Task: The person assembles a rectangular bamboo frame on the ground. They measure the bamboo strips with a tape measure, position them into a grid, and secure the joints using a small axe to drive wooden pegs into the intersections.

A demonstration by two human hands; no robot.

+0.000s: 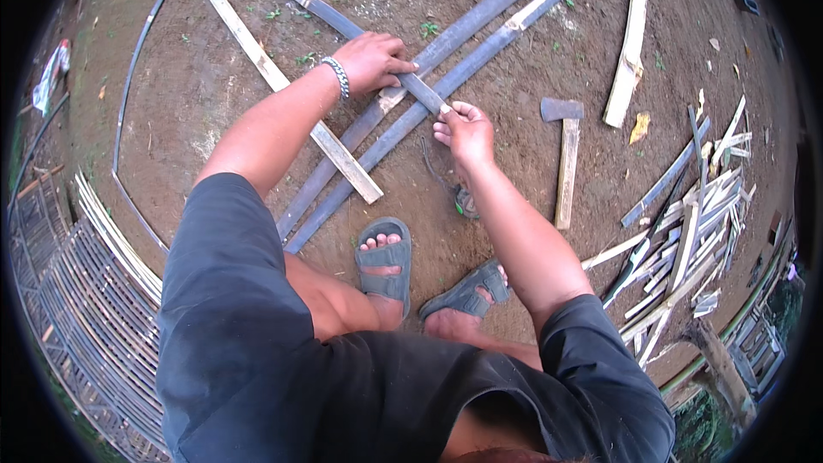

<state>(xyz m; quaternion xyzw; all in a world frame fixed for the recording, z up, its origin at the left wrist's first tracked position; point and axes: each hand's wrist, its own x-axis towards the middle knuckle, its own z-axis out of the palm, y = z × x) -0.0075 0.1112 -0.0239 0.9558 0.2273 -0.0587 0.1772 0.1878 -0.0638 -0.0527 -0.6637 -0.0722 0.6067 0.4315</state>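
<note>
A dark grey split bamboo strip (313, 5) runs from the far left down to the middle, crossing over two more long bamboo strips (480, 58). My left hand (370, 63), with a chain bracelet at the wrist, is closed over it near the crossing. Its pale near end is pinched between the thumb and fingers of my right hand (466, 135). Left of the crossing, a pale flat bamboo slat (257, 53) lies on the ground, passing beneath my left forearm. Just below my right hand rests a small dark and green object (465, 202) that I cannot make out.
To the right lies a hatchet (563, 110) with a wooden handle, and beyond it a pale split piece (627, 51). A pile of split bamboo (686, 240) covers the ground at right. A slatted bamboo panel (94, 291) sits at left. My sandalled feet (383, 259) stand close by.
</note>
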